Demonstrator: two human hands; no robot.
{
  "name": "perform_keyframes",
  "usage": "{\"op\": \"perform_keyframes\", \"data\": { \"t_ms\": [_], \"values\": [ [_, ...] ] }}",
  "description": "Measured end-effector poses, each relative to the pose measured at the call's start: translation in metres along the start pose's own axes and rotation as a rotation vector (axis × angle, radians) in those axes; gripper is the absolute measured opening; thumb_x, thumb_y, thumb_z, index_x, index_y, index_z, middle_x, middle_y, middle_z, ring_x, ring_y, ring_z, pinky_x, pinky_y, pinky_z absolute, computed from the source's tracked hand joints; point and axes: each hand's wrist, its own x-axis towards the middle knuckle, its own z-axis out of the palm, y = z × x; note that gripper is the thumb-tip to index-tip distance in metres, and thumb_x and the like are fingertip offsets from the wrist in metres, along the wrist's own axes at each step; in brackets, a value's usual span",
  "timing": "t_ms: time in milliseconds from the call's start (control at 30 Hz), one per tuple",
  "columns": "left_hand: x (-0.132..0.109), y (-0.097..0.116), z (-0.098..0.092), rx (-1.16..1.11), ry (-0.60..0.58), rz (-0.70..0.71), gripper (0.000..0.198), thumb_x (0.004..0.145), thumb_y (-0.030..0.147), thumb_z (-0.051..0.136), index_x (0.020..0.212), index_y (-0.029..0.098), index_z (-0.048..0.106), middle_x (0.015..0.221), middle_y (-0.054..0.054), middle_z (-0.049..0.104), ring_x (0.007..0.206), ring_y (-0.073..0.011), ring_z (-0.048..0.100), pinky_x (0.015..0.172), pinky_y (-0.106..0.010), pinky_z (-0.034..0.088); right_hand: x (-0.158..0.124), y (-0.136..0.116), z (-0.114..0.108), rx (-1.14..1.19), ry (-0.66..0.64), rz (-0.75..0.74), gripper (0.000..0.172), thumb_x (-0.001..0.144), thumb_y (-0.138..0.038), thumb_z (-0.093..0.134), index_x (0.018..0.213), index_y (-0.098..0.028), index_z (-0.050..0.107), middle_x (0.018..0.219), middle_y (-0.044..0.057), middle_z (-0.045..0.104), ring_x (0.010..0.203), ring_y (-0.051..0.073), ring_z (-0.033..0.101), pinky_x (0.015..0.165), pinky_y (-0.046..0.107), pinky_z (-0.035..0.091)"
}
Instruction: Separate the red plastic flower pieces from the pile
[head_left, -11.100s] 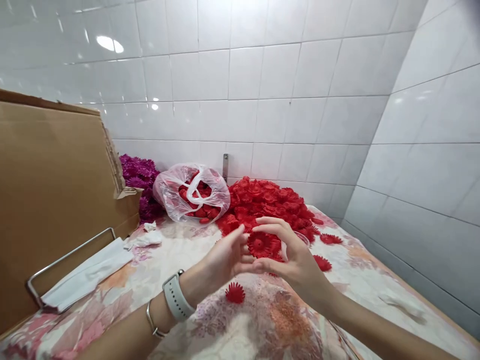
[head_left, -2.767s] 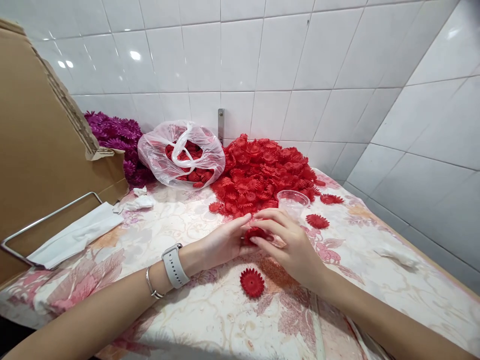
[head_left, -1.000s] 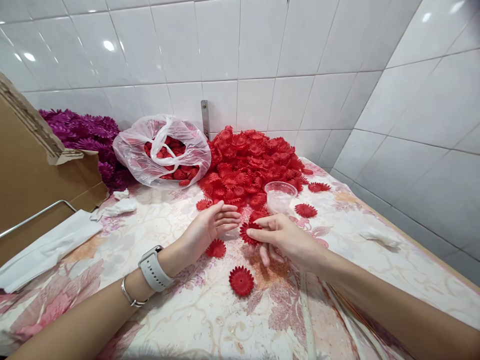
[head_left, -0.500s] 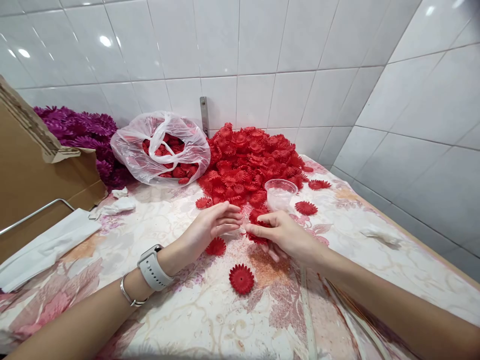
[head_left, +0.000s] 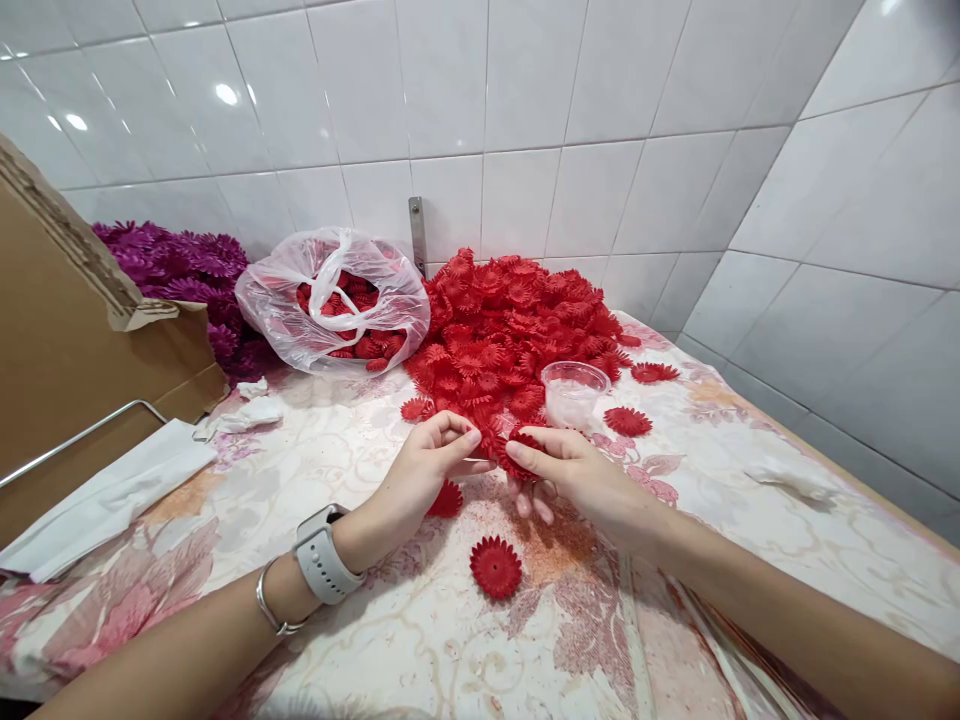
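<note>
My right hand (head_left: 574, 478) pinches a red fabric flower (head_left: 519, 458) between thumb and forefinger, just above the floral cloth. My left hand (head_left: 427, 470), with a white watch and a bangle on the wrist, has its fingers pinched together against the same flower's left edge. Under my left hand lies another red flower (head_left: 448, 500), partly hidden. A third red flower (head_left: 496, 567) lies flat on the cloth in front of both hands. A small clear plastic cup (head_left: 574, 393) stands just beyond my right hand.
A large heap of red flowers (head_left: 517, 325) lies against the tiled wall. A tied plastic bag of red flowers (head_left: 337, 302) and purple flowers (head_left: 187, 270) sit to its left. A cardboard box (head_left: 67, 350) and white folded paper (head_left: 105, 495) are at the left.
My left hand has gone from flat and open to pinched on the flower in my right hand. Both hands have drawn together. The view has shifted slightly.
</note>
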Motion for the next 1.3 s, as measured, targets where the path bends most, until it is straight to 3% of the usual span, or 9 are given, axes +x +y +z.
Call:
{"op": "perform_keyframes", "data": {
  "t_ms": [133, 200, 267, 400, 600, 800, 900, 1033, 1300],
  "values": [
    [0.004, 0.002, -0.005, -0.015, 0.170, 0.010, 0.012, 0.080, 0.025, 0.050, 0.073, 0.018, 0.044, 0.074, -0.003, 0.064, 0.071, -0.0162, 0.064, 0.070, -0.034, 0.050, 0.001, 0.001, -0.001, 0.110, 0.024, -0.008, 0.025, 0.075, -0.039, 0.058, 0.068, -0.015, 0.054, 0.060, 0.001, 0.061, 0.052, 0.012, 0.059, 0.050, 0.025, 0.048],
    [0.004, 0.003, -0.008, 0.217, 0.203, 0.167, 0.010, 0.075, 0.024, 0.055, 0.081, 0.018, 0.050, 0.090, -0.006, 0.064, 0.087, -0.0202, 0.061, 0.078, -0.038, 0.048, 0.001, 0.001, -0.002, 0.122, 0.033, -0.010, 0.021, 0.075, -0.035, 0.059, 0.071, -0.015, 0.055, 0.066, 0.003, 0.063, 0.056, 0.012, 0.060, 0.057, 0.027, 0.051],
    [0.003, 0.003, -0.011, 0.542, 0.225, 0.369, 0.023, 0.069, 0.017, 0.060, 0.092, 0.019, 0.056, 0.105, -0.007, 0.060, 0.104, -0.0222, 0.053, 0.090, -0.040, 0.040, 0.000, 0.001, -0.003, 0.108, 0.045, -0.013, 0.015, 0.077, -0.030, 0.058, 0.076, -0.015, 0.056, 0.070, 0.003, 0.064, 0.059, 0.012, 0.060, 0.057, 0.027, 0.051],
    [0.002, -0.001, -0.014, 0.911, 0.223, 0.564, 0.033, 0.070, 0.009, 0.055, 0.101, 0.020, 0.058, 0.112, -0.006, 0.057, 0.110, -0.0209, 0.046, 0.096, -0.040, 0.034, -0.001, 0.001, -0.004, 0.049, 0.084, 0.007, 0.015, 0.079, -0.026, 0.053, 0.069, -0.015, 0.055, 0.061, 0.003, 0.064, 0.049, 0.010, 0.058, 0.048, 0.022, 0.046],
    [-0.001, -0.001, -0.009, 0.784, 0.108, 0.427, 0.020, 0.076, 0.020, 0.055, 0.095, 0.020, 0.061, 0.104, -0.004, 0.062, 0.099, -0.0199, 0.054, 0.084, -0.034, 0.043, 0.000, -0.001, -0.003, 0.014, 0.030, 0.028, 0.023, 0.078, -0.031, 0.056, 0.065, -0.012, 0.056, 0.054, 0.005, 0.065, 0.042, 0.010, 0.058, 0.038, 0.018, 0.041],
    [-0.004, 0.003, -0.003, 0.377, -0.080, 0.133, 0.017, 0.074, 0.030, 0.060, 0.086, 0.019, 0.067, 0.084, -0.002, 0.068, 0.078, -0.0153, 0.062, 0.071, -0.025, 0.047, -0.002, -0.003, -0.002, -0.030, 0.010, 0.101, 0.031, 0.079, -0.032, 0.054, 0.054, -0.014, 0.051, 0.034, -0.003, 0.052, 0.028, 0.006, 0.047, 0.030, 0.014, 0.035],
    [-0.003, 0.000, -0.003, 0.208, -0.152, 0.002, 0.018, 0.072, 0.028, 0.063, 0.086, 0.019, 0.069, 0.077, -0.002, 0.069, 0.068, -0.0138, 0.064, 0.067, -0.025, 0.049, -0.003, -0.003, -0.001, -0.008, -0.036, 0.085, 0.028, 0.079, -0.035, 0.053, 0.061, -0.014, 0.053, 0.043, -0.001, 0.057, 0.033, 0.007, 0.052, 0.034, 0.016, 0.040],
    [-0.004, -0.001, -0.004, 0.205, -0.145, 0.003, 0.016, 0.070, 0.025, 0.065, 0.082, 0.017, 0.072, 0.072, -0.003, 0.070, 0.060, -0.0137, 0.063, 0.060, -0.024, 0.049, -0.002, 0.000, 0.000, 0.032, -0.059, 0.031, 0.025, 0.078, -0.039, 0.055, 0.074, -0.014, 0.054, 0.053, -0.001, 0.061, 0.041, 0.010, 0.057, 0.041, 0.021, 0.046],
    [-0.006, -0.001, -0.001, 0.207, -0.155, 0.021, 0.022, 0.072, 0.028, 0.063, 0.092, 0.019, 0.068, 0.085, -0.004, 0.070, 0.081, -0.0170, 0.064, 0.069, -0.025, 0.050, -0.003, 0.001, -0.004, -0.084, 0.096, 0.017, 0.031, 0.077, -0.042, 0.056, 0.062, -0.015, 0.053, 0.049, -0.003, 0.054, 0.037, 0.005, 0.043, 0.035, 0.018, 0.027]
  ]
}}
